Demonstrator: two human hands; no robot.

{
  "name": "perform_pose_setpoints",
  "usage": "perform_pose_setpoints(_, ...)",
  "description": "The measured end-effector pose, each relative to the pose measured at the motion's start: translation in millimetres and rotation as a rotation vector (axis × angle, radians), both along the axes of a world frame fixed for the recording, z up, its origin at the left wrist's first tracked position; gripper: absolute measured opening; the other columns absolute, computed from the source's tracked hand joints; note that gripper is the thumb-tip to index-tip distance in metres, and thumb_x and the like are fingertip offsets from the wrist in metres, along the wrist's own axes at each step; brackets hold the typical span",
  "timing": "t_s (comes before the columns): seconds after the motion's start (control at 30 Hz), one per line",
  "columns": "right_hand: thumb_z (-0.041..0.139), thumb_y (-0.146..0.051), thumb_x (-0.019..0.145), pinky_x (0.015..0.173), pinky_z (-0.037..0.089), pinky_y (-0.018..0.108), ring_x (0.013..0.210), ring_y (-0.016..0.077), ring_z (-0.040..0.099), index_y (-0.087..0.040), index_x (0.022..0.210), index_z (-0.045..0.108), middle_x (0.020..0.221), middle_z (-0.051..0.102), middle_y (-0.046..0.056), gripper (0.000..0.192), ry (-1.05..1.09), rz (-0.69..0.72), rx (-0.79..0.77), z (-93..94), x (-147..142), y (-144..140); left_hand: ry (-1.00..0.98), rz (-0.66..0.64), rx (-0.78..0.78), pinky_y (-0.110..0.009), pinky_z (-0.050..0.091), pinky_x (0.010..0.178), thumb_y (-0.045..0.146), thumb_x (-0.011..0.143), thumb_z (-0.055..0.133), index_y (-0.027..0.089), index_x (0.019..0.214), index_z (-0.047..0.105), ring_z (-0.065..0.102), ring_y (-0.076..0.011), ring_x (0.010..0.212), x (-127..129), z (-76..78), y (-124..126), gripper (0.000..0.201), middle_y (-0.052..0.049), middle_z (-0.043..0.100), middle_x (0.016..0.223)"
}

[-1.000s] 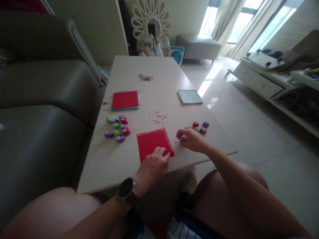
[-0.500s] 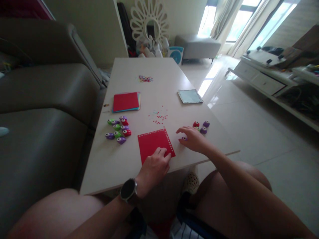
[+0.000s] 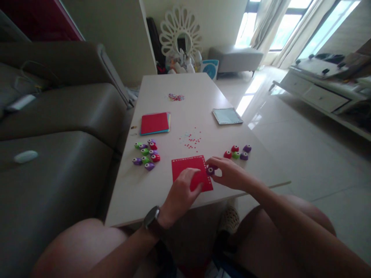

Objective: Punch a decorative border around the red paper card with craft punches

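My right hand grips a small purple craft punch between thumb and fingers, at the right edge of a red sheet of paper. Rows of small punched holes run along the sheet's top and right edges. Over the sheet's lower part is my left hand, its thumb and fingers apart and nothing held in them. Whether its fingertips touch the paper I cannot tell. Small red and pale paper bits lie scattered just beyond the sheet.
Several coloured punches stand at the left, and more punches at the right. A stack of coloured paper lies behind the left group. A pale punched sheet rests near the table's right edge. Farther back is a confetti pile.
My right hand has picked up the purple punch from the table and brought it left to the paper's edge. My left hand's fingers have spread apart. The whole view has shifted slightly.
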State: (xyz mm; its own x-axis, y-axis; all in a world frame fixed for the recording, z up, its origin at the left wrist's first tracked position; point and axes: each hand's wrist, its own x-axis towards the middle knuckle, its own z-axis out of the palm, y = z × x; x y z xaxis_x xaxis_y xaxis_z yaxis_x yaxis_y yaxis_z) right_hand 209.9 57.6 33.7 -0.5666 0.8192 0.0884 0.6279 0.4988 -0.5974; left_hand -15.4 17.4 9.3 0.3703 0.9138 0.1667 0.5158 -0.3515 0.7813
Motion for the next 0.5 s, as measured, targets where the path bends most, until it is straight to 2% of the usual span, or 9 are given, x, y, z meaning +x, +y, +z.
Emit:
perform_pose_setpoints(0.07, 0.062, -0.010, 0.083, 0.077, 0.046, 0.027, 0.084, 0.0154, 0.060, -0.022, 0.107, 0.061, 0.096, 0.067, 0.002, 0.027, 0.089, 0.055, -0.003, 4.1, -11.2, -8.3, -0.215, 0.016, -0.161, -0.039, 0.057, 0.097, 0.026, 0.089, 0.072, 0.020, 0.121, 0.060, 0.067, -0.0210, 0.109, -3.8, 2.5, 5.4, 0.034, -0.007, 0.069, 0.119)
perform_pose_setpoints(0.13, 0.063, -0.010, 0.085, 0.079, 0.046, 0.027, 0.087, 0.0146, 0.060, -0.023, 0.112, 0.061, 0.099, 0.067, 0.002, 0.030, 0.147, 0.095, -0.003, 5.4, -19.9, -15.0, -0.363, -0.019, -0.305, -0.034, 0.060, 0.087, 0.030, 0.089, 0.073, 0.020, 0.115, 0.062, 0.071, -0.0193, 0.099, -6.5, 4.6, 8.2, 0.030, -0.006, 0.072, 0.112)
perform_pose_setpoints(0.23, 0.064, -0.012, 0.088, 0.078, 0.047, 0.027, 0.088, 0.0148, 0.061, -0.022, 0.112, 0.060, 0.102, 0.066, 0.003, 0.026, 0.202, 0.088, 0.020, 1.9, -26.8, -19.1, -0.394, -0.057, -0.337, -0.032, 0.060, 0.087, 0.032, 0.089, 0.073, 0.019, 0.108, 0.067, 0.072, -0.0181, 0.095, -9.8, 8.6, 11.1, 0.023, -0.005, 0.075, 0.105)
perform_pose_setpoints(0.37, 0.067, -0.020, 0.091, 0.081, 0.049, 0.029, 0.093, 0.0170, 0.061, -0.022, 0.114, 0.059, 0.109, 0.063, 0.006, 0.025, 0.227, 0.045, 0.060, -4.5, -27.6, -17.9, -0.199, -0.038, -0.198, -0.030, 0.058, 0.086, 0.029, 0.090, 0.072, 0.020, 0.104, 0.073, 0.072, -0.0170, 0.093, -25.1, 19.0, 25.1, 0.017, -0.003, 0.076, 0.103)
perform_pose_setpoints(0.5, 0.063, -0.017, 0.092, 0.082, 0.050, 0.033, 0.096, 0.0197, 0.060, -0.020, 0.113, 0.059, 0.112, 0.063, 0.009, 0.021, 0.116, 0.065, 0.157, -5.1, -26.1, -17.8, 0.224, 0.169, -0.071, -0.034, 0.055, 0.083, 0.027, 0.089, 0.071, 0.018, 0.100, 0.075, 0.071, -0.0202, 0.086, -58.4, 27.2, 48.8, 0.015, -0.005, 0.077, 0.096)
